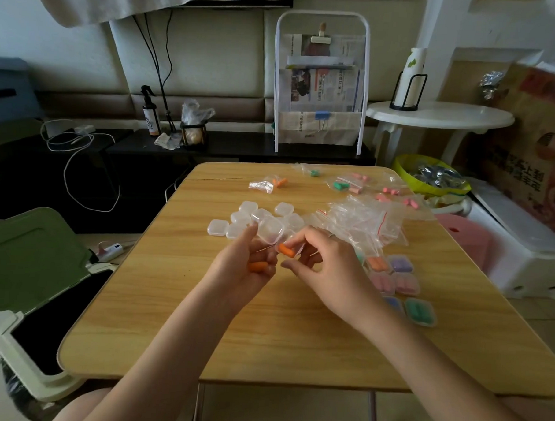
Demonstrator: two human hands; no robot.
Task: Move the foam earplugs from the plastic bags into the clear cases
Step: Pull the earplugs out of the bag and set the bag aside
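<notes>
Fingers (295, 243) of the right hand (324, 269) pinch an orange earplug (284, 249), seemingly inside an open clear case (270, 230) held by the left hand (248, 266), which curls round another orange earplug (257, 267), above mid-worktop (201, 334). Empty cases (218, 227) lie beyond; bagged earplugs (341, 185) near the far edge.

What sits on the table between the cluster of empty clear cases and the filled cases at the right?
In the head view, a heap of empty plastic bags lies between the empty clear cases and the filled cases.
</notes>
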